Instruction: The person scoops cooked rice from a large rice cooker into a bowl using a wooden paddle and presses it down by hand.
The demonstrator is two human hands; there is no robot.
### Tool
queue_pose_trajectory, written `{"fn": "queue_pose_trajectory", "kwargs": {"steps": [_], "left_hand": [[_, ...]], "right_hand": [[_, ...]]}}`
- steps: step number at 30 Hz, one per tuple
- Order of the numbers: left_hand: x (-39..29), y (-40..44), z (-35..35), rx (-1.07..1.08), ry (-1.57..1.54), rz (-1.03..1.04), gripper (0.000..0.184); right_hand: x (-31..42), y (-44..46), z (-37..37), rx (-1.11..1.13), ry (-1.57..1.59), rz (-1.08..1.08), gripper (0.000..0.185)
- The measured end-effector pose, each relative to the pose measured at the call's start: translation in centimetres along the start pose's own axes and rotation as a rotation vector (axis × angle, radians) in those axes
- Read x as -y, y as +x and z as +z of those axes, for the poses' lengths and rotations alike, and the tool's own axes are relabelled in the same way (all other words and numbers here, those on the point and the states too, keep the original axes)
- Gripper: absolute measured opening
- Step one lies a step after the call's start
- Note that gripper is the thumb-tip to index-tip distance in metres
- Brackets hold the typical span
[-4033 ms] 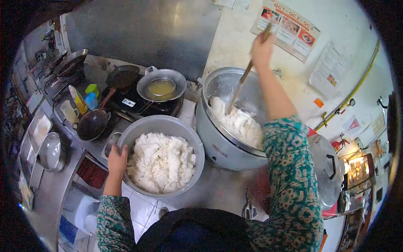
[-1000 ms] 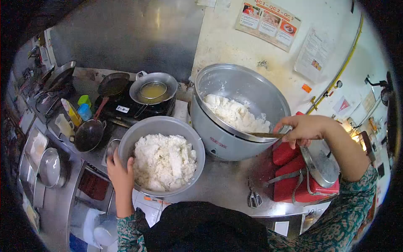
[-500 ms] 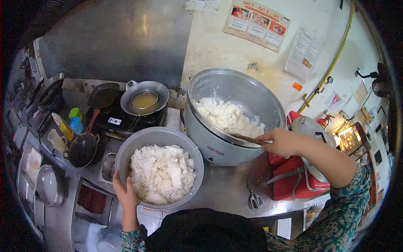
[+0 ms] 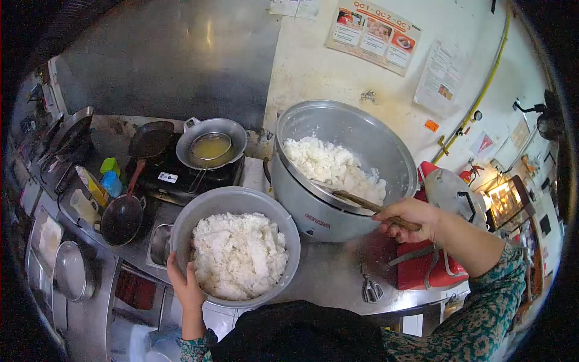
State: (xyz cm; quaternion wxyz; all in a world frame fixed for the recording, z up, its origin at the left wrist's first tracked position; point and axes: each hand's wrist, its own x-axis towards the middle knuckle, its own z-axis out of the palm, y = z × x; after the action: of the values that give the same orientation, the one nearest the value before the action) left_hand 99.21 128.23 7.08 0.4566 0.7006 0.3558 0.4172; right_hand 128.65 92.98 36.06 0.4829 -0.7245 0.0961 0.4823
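My right hand (image 4: 411, 218) is closed round the handle of a wooden spoon (image 4: 354, 200), whose end pokes out past my fingers. The spoon slants over the near rim of a large metal rice cooker (image 4: 329, 226), and its head is hidden in the cooker. White cooked rice (image 4: 335, 164) is heaped inside, mostly to the left. To the left, a wide grey metal basin (image 4: 291, 226) holds a big mound of rice (image 4: 238, 256). With thumb and fingers my left hand (image 4: 186, 285) grips this basin by its near left side.
Behind the basin, a pan with a strainer (image 4: 211, 146) sits on a black stove (image 4: 158, 187). Dark frying pans (image 4: 122, 220) stand further left. Metal tongs (image 4: 371, 289) lie on the steel counter (image 4: 329, 271). A red bag (image 4: 422, 271) and pot lid (image 4: 449, 193) are at right.
My right hand has moved slightly right and down along with the spoon, and more of its handle shows. My left hand stays on the basin. The whole view has shifted a little.
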Motion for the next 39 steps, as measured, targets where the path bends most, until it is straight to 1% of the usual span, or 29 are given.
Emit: {"fn": "queue_pose_trajectory", "kwargs": {"steps": [1, 2, 3, 4, 8, 10, 11, 13, 15, 17, 19, 22, 27, 29, 32, 33, 35, 36, 38, 39], "left_hand": [[0.1, 0.0, 0.1, 0.001, -0.024, 0.008, 0.050], [-0.1, 0.1, 0.0, 0.003, -0.022, 0.011, 0.050], [-0.5, 0.1, -0.2, 0.011, 0.081, 0.016, 0.049], [-0.8, 0.1, -0.3, 0.021, 0.184, 0.021, 0.048], [-0.8, 0.1, -0.2, 0.050, 0.162, 0.024, 0.051], [-0.4, 0.1, -0.2, 0.043, 0.041, 0.025, 0.051], [-0.4, 0.1, -0.1, 0.050, 0.034, 0.030, 0.051], [-0.7, 0.0, 0.0, 0.035, -0.006, 0.032, 0.052], [-0.1, 0.1, 0.0, 0.046, -0.073, 0.010, 0.052], [0.7, 0.2, -0.2, 0.037, -0.019, 0.032, 0.053], [0.5, 0.0, -0.3, 0.034, -0.021, 0.033, 0.053], [0.4, 0.2, -0.4, 0.030, -0.028, 0.036, 0.053], [0.6, 0.1, -0.2, 0.028, -0.010, 0.058, 0.052], [-0.2, 0.0, -0.1, 0.039, -0.153, -0.041, 0.052], [1.2, 0.2, 0.1, 0.030, -0.213, -0.012, 0.053], [1.2, 0.1, -0.1, 0.039, -0.212, -0.002, 0.053], [0.9, 0.1, -0.4, 0.091, -0.094, 0.030, 0.056], [0.7, 0.1, -0.5, 0.096, -0.096, 0.035, 0.056], [0.4, -0.1, -0.5, 0.082, 0.023, 0.047, 0.056], [0.1, -0.3, -0.5, 0.082, 0.019, 0.048, 0.056]], "right_hand": [[0.0, 0.5, -0.1, 0.003, -0.001, -0.001, 0.016], [-0.2, 1.0, -0.3, 0.097, 0.091, 0.014, 0.015], [-0.4, 1.3, -0.5, 0.189, 0.187, 0.029, 0.017], [-0.5, 1.6, -0.3, 0.179, 0.185, 0.046, 0.020], [-0.4, 1.3, 1.5, 0.164, 0.183, -0.017, 0.025], [-0.2, 1.3, 2.2, 0.036, 0.189, -0.044, 0.026], [-0.4, 1.6, 2.0, 0.028, 0.194, -0.048, 0.026], [-0.9, 2.6, 1.3, 0.127, 0.174, -0.083, 0.023], [-0.8, 3.0, 1.5, 0.089, 0.190, -0.073, 0.021], [-0.9, 2.6, 1.8, 0.065, 0.200, -0.060, 0.019], [-0.9, 2.2, 2.2, 0.031, 0.231, -0.104, 0.018], [-1.8, 2.0, 1.4, 0.041, 0.262, -0.137, 0.018], [-2.9, 0.0, 1.4, 0.012, 0.209, -0.218, 0.017], [-3.4, 0.1, 1.2, 0.005, 0.219, -0.259, 0.017], [-2.8, 0.7, 1.1, -0.004, 0.168, -0.242, 0.017], [-2.5, 0.8, 1.2, -0.021, 0.144, -0.236, 0.017], [-2.1, 1.1, 1.2, -0.040, 0.126, -0.236, 0.017], [-2.1, 1.5, 1.2, -0.042, 0.113, -0.228, 0.017], [-1.8, 2.2, 1.3, -0.049, 0.099, -0.224, 0.018], [-1.7, 2.6, 1.5, -0.031, 0.131, -0.221, 0.019]]}}
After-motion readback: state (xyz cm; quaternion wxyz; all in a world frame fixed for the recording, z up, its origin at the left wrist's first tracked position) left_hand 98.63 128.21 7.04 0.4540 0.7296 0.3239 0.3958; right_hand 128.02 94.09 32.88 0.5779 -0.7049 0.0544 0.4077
